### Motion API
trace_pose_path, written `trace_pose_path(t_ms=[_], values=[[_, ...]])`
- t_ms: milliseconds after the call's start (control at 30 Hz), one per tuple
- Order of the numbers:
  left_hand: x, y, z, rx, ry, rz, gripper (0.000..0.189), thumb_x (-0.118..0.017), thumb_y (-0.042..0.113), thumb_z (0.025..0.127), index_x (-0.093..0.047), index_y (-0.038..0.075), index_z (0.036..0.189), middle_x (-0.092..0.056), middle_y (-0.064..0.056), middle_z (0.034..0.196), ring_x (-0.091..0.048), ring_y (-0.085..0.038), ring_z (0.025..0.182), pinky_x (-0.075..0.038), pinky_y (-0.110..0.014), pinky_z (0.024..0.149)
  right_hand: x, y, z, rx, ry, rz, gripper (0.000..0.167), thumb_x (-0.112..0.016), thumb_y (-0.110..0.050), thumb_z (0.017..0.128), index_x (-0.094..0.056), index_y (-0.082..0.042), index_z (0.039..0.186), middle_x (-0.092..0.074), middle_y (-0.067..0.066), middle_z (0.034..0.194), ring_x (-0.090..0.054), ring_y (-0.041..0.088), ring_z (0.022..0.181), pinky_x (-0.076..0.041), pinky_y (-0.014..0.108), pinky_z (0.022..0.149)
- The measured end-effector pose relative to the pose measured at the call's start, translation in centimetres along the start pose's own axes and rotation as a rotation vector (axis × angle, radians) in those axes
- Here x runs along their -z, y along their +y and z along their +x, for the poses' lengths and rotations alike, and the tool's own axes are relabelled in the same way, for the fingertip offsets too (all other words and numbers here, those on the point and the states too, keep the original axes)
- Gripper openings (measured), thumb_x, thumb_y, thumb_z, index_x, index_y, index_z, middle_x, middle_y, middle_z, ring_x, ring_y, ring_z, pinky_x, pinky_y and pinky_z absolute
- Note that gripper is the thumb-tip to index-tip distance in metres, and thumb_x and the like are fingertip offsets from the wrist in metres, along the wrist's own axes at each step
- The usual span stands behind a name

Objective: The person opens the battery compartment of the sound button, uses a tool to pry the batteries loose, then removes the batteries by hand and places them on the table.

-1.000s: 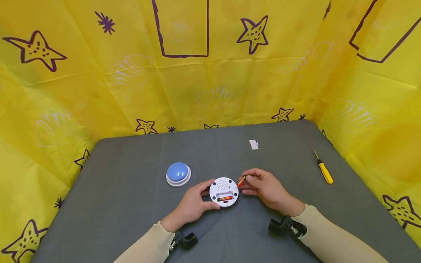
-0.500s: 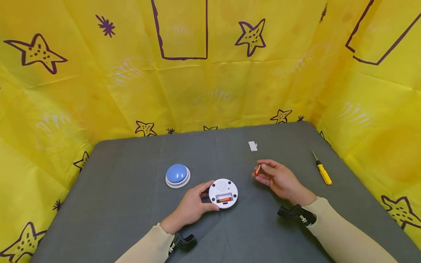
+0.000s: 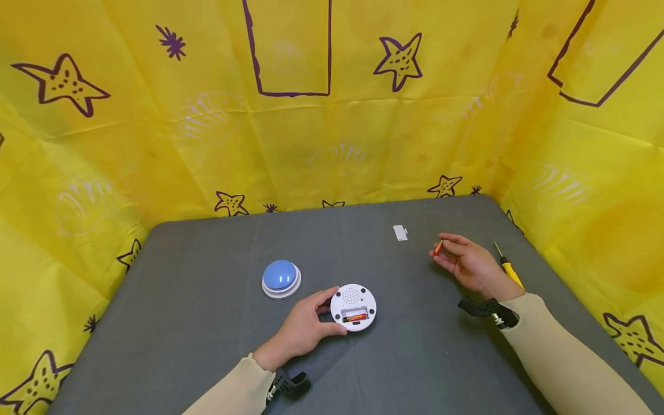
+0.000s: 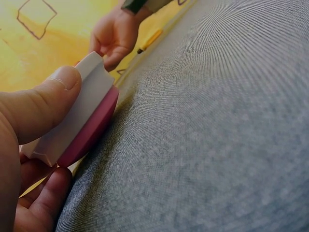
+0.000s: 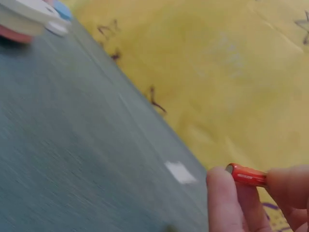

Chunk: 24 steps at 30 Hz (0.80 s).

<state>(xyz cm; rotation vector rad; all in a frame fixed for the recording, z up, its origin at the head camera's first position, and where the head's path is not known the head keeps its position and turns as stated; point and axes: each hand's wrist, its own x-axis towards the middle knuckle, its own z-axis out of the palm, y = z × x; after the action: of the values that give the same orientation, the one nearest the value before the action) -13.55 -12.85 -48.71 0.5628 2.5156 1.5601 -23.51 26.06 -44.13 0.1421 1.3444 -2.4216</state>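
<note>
My left hand grips a round white push-button buzzer by its edge, thumb on the near side. Its underside faces up, showing speaker holes, dark feet and an uncovered battery compartment with one red battery in it. In the left wrist view the buzzer's pink dome points down toward the table. Farther right, my right hand pinches another red battery between thumb and fingers, raised above the table. That battery shows its flat end in the right wrist view.
A blue-domed buzzer stands left of the hands. A small white battery cover lies toward the back. The yellow-handled screwdriver lies at the right, partly behind the right hand. Yellow cloth surrounds the grey table.
My right hand has moved away from the buzzer, right and toward the back, carrying the battery. The left hand and buzzer stay in place. The screwdriver is now partly covered.
</note>
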Motion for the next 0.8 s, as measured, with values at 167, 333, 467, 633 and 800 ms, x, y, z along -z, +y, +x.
trace_pose_path(t_ms=[167, 333, 467, 633, 800], values=[[0.0, 0.0, 0.0, 0.003, -0.004, 0.006, 0.085, -0.090, 0.028, 0.074, -0.050, 0.004, 0.145, -0.060, -0.008, 0.132, -0.065, -0.017, 0.106, -0.051, -0.030, 0.089, 1.5, -1.9, 1.1, -0.017, 0.042, -0.085, 0.021, -0.052, -0.001, 0.102, -0.066, -0.012, 0.113, -0.061, 0.011, 0.106, -0.068, 0.030, 0.101, -0.048, 0.038, 0.095], [0.1, 0.0, 0.1, 0.001, -0.004, 0.009, 0.085, -0.090, 0.029, 0.074, -0.050, 0.004, 0.145, -0.060, -0.008, 0.132, -0.065, -0.016, 0.106, -0.051, -0.029, 0.089, 2.7, -3.1, 2.6, -0.053, 0.092, -0.200, 0.027, -0.055, 0.002, 0.101, -0.059, -0.011, 0.124, -0.060, 0.010, 0.107, -0.067, 0.028, 0.101, -0.047, 0.038, 0.097], [0.1, 0.0, 0.0, 0.004, 0.001, 0.014, 0.085, -0.090, 0.029, 0.074, -0.050, 0.004, 0.145, -0.060, -0.007, 0.131, -0.065, -0.016, 0.106, -0.051, -0.030, 0.089, 3.4, -3.6, 3.7, -0.063, 0.122, -0.371, 0.050, -0.056, -0.001, 0.101, -0.038, -0.002, 0.148, -0.056, 0.013, 0.115, -0.067, 0.024, 0.099, -0.048, 0.037, 0.096], [0.0, -0.1, 0.0, 0.006, -0.003, 0.002, 0.085, -0.090, 0.028, 0.074, -0.050, 0.004, 0.145, -0.060, -0.008, 0.130, -0.065, -0.017, 0.107, -0.051, -0.031, 0.089, 4.1, -3.7, 4.8, -0.063, 0.145, -0.559, 0.057, -0.052, -0.004, 0.103, -0.027, 0.002, 0.154, -0.047, 0.017, 0.124, -0.066, 0.020, 0.097, -0.051, 0.033, 0.091], [0.0, -0.1, 0.0, 0.001, -0.009, -0.020, 0.086, -0.090, 0.027, 0.075, -0.048, 0.003, 0.146, -0.060, -0.008, 0.131, -0.064, -0.018, 0.108, -0.051, -0.030, 0.089, 4.6, -3.9, 5.6, -0.071, 0.160, -0.633, 0.054, -0.052, -0.005, 0.104, -0.032, 0.002, 0.153, -0.046, 0.020, 0.129, -0.064, 0.017, 0.095, -0.053, 0.031, 0.088]])
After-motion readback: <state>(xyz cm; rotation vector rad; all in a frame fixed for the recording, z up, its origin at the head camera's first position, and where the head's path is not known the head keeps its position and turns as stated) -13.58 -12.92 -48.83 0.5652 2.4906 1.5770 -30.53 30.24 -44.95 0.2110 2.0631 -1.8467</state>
